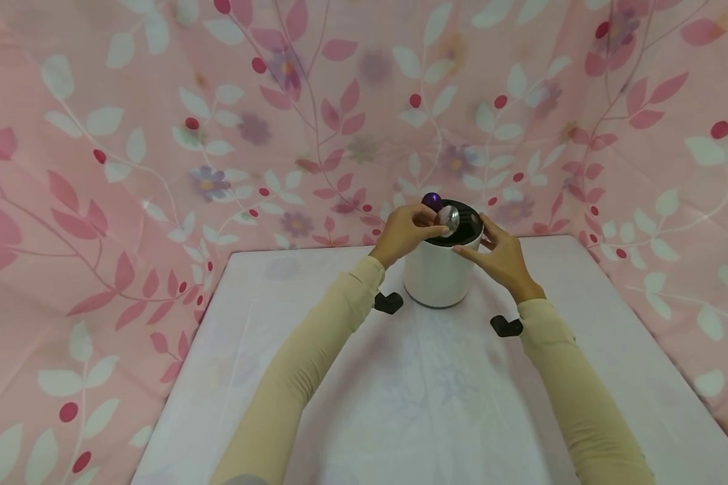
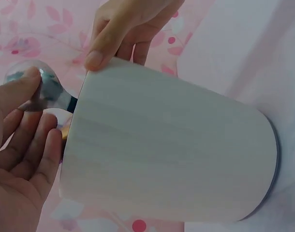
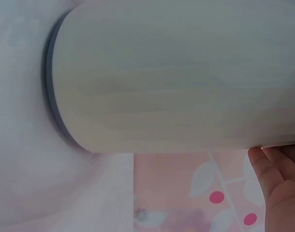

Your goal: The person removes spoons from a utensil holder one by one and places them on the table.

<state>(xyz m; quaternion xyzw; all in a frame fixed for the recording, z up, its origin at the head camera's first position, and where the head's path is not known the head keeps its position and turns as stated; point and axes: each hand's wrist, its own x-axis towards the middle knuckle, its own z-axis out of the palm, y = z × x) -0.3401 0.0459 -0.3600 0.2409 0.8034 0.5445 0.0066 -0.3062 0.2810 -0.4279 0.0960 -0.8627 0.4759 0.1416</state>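
A white cylindrical holder (image 1: 438, 273) with a dark interior stands upright on the table. My left hand (image 1: 403, 232) is at its rim and pinches the rounded bowl of a silver spoon (image 1: 449, 220). In the left wrist view the spoon's neck (image 2: 71, 104) runs down into the holder; the rest of its handle is hidden. A shiny purple rounded end (image 1: 432, 202) shows just behind the left fingers. My right hand (image 1: 500, 259) grips the holder's upper right side, thumb in front and fingers round the back.
The holder stands near the back of a table (image 1: 425, 404) covered in white cloth. Pink floral cloth (image 1: 315, 121) hangs behind the table and along both sides. Black wrist-camera pieces (image 1: 388, 303) stick out beside both sleeves.
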